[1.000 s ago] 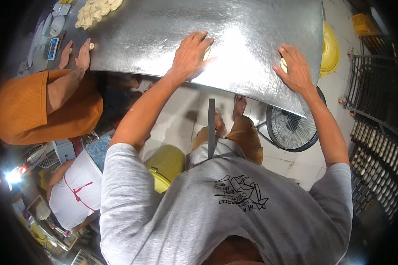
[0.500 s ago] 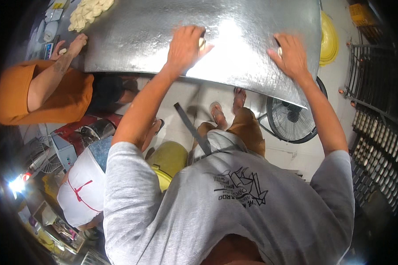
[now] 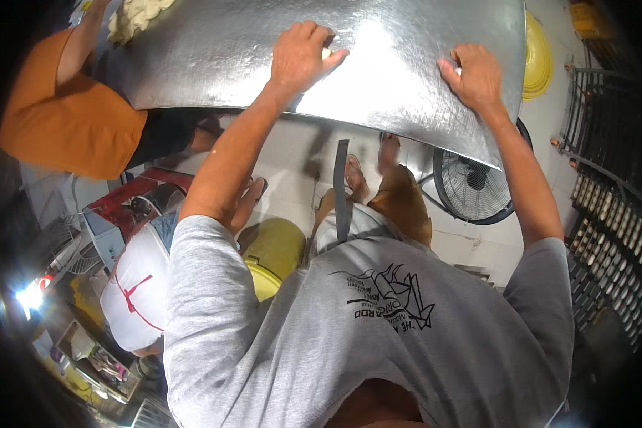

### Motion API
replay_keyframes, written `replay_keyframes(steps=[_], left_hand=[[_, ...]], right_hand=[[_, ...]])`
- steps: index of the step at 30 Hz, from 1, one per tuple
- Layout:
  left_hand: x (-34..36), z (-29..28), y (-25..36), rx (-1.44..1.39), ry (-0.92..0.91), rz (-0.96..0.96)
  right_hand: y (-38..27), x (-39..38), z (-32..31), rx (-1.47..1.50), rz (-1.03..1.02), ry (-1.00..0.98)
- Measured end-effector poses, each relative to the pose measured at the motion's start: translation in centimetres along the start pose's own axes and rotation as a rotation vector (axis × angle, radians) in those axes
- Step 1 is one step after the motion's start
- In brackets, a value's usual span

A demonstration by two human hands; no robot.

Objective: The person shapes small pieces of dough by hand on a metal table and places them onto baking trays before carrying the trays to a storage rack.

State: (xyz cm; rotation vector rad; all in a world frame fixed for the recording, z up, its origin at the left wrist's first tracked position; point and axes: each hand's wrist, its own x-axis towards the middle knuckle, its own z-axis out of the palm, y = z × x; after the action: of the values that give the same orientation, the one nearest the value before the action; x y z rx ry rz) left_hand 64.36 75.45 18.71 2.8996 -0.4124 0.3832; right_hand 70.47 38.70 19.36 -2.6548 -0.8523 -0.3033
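My left hand [image 3: 298,60] is curled over a small pale dough piece [image 3: 327,53] on the shiny metal table [image 3: 228,68]. Only a bit of that dough shows between thumb and fingers. Farther right, near the table's right edge, my right hand [image 3: 476,80] cups another dough piece [image 3: 458,72], mostly hidden under the bent fingers. Both palms face down. At the far left of the tabletop lies a heap of pale dough [image 3: 139,17].
A co-worker in an orange shirt [image 3: 78,135] stands at the left. Someone in a white cap [image 3: 134,292] is behind, near a yellow bin [image 3: 277,246]. Under the table's right corner stands a black fan [image 3: 474,184]. Racks [image 3: 613,221] with rows of pale pieces line the right side.
My hands have shifted slightly on the table, each keeping its dough piece. The co-worker's arm has moved forward, up toward the dough heap. A dark strap at my waist has swung right.
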Motion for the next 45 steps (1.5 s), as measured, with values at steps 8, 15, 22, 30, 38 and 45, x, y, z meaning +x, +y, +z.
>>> replay_keyframes(steps=[8,15,22,30,38,45], left_hand=[[-0.7,-2.7,1.3,-0.082,-0.358,-0.124],[-0.2,0.8,-0.5,-0.063,-0.008,0.005],[-3.4,-2.2,0.9,-0.089,0.015,0.047],[-0.6,0.5,-0.9,-0.043,0.07,0.122],[-4.8,-1.8,0.7,-0.028,0.096,0.113],[-2.0,0.1,0.4,-0.112,0.063,0.074]], right_hand=[[0.3,-1.6,-0.6,-0.014,0.087,-0.226],[0.9,-1.4,1.3,0.013,0.081,-0.152],[-0.5,-3.6,-1.5,0.051,-0.067,-0.002],[0.3,-2.5,0.9,-0.013,0.046,-0.104],[-1.3,-4.9,-1.4,-0.029,-0.118,0.018],[0.4,-2.4,1.1,-0.051,0.041,-0.087]])
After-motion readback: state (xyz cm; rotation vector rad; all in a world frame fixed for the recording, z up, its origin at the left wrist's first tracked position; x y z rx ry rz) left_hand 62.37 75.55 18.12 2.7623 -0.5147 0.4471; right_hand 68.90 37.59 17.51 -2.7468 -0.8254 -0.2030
